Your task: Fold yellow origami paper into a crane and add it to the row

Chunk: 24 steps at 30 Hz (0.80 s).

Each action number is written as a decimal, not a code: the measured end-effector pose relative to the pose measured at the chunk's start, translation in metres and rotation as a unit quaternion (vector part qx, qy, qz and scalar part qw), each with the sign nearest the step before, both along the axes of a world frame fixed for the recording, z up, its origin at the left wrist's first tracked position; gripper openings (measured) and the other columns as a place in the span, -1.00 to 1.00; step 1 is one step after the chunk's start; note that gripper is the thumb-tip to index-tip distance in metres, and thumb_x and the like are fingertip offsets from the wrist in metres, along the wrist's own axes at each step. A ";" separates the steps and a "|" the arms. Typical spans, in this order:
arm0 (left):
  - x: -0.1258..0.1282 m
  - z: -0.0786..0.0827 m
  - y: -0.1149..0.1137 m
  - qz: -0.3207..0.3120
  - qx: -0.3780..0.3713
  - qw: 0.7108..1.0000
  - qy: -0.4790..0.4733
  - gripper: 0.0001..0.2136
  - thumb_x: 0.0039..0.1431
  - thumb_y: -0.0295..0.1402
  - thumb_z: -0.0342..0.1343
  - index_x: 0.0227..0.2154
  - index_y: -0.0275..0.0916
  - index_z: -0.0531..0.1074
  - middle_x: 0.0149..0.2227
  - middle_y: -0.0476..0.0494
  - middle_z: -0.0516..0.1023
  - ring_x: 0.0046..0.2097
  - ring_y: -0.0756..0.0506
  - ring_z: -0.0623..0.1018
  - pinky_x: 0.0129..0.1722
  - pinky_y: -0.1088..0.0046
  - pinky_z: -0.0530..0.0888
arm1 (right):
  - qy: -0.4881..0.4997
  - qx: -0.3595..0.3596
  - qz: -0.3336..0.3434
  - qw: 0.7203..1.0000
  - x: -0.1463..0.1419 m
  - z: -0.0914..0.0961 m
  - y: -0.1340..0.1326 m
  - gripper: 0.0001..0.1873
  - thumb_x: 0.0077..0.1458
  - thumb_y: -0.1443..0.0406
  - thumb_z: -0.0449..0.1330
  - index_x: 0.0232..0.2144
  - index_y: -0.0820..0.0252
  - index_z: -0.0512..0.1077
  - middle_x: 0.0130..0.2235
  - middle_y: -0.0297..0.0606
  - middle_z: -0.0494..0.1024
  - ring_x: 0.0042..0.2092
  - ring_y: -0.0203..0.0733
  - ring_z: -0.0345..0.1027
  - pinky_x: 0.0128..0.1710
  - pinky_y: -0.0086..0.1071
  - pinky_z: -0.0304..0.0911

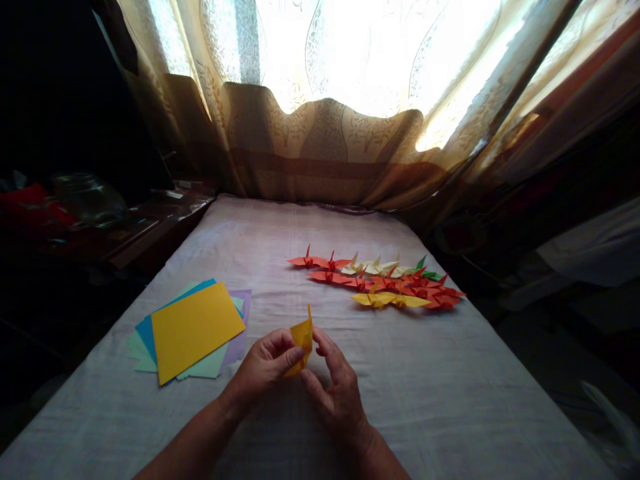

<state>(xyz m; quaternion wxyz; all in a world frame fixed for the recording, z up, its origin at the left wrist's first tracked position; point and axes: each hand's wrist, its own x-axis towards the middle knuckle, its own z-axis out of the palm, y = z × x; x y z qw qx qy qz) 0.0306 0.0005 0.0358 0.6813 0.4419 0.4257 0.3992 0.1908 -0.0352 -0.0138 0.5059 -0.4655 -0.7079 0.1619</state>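
Observation:
A partly folded piece of yellow origami paper (pixel 302 333) stands upright between my hands, a narrow point sticking up at its top. My left hand (pixel 267 363) is closed on its left side, thumb across the front. At the right edge is my right hand (pixel 340 390), its thumb and fingers apart; the fingertips are beside the paper, and whether they touch it is hard to see. To the left lies a fanned stack of paper sheets, with a yellow sheet (pixel 197 332) over blue, pale green and purple ones.
Folded paper cranes stand in rows at the right: red cranes (pixel 360 283), cream cranes (pixel 377 268), yellow cranes (pixel 390 300) and a green one (pixel 424 271). A pale cloth (pixel 240 233) covers the surface. Left of it, a glass jar (pixel 90 200) sits on a dark shelf. Curtains (pixel 325 140) hang behind.

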 end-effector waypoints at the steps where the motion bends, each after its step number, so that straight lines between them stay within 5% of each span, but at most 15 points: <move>1: -0.001 0.000 0.000 0.000 -0.018 1.000 -0.014 -0.49 -0.21 0.05 0.41 -0.56 -0.27 0.31 -0.53 0.07 0.38 -0.50 0.07 0.33 -0.49 0.59 0.27 | 0.007 -0.006 0.001 1.000 -0.001 0.000 0.000 -0.42 0.22 0.21 0.18 0.26 0.04 0.21 0.15 -0.13 0.46 0.12 -0.05 0.41 0.04 -0.18 0.44; 7: -0.001 -0.003 -0.003 0.007 -0.082 0.993 -0.084 -0.53 -0.30 -0.06 0.49 -0.53 -0.29 0.40 -0.50 0.02 0.50 -0.47 0.04 0.43 -0.44 0.56 0.34 | 0.064 -0.040 0.012 0.997 -0.004 0.004 -0.003 -0.47 0.21 0.23 0.19 0.22 0.05 0.28 0.11 -0.15 0.51 0.01 -0.09 0.49 -0.05 -0.27 0.47; 15: -0.003 -0.003 0.004 0.027 -0.027 0.997 -0.069 -0.57 -0.14 -0.01 0.40 -0.40 -0.28 0.49 -0.37 -0.10 0.61 -0.26 -0.10 0.57 -0.19 0.45 0.44 | 0.196 -0.196 0.051 0.959 0.001 0.018 0.005 -0.65 0.29 0.17 0.05 0.06 0.17 0.37 -0.08 -0.16 0.61 -0.14 -0.16 0.54 -0.17 -0.38 0.47; 21: -0.022 -0.020 0.022 0.078 0.020 0.994 0.080 -0.55 -0.05 0.09 0.24 -0.37 -0.22 0.36 -0.45 -0.02 0.56 -0.45 -0.07 0.54 -0.45 0.47 0.43 | 0.249 -0.197 -0.021 0.948 0.014 -0.013 0.025 -0.48 0.24 0.16 0.07 0.19 0.20 0.26 -0.20 -0.15 0.63 -0.35 -0.19 0.56 -0.43 -0.42 0.47; 24: -0.030 -0.027 0.025 0.093 0.129 0.953 0.259 -0.69 0.11 -0.06 0.12 -0.22 -0.18 0.42 -0.41 -0.02 0.59 -0.42 -0.09 0.57 -0.44 0.48 0.40 | 0.225 -0.209 -0.027 0.951 0.019 -0.025 0.029 -0.43 0.24 0.17 0.04 0.25 0.22 0.19 -0.14 -0.10 0.62 -0.33 -0.17 0.56 -0.41 -0.37 0.49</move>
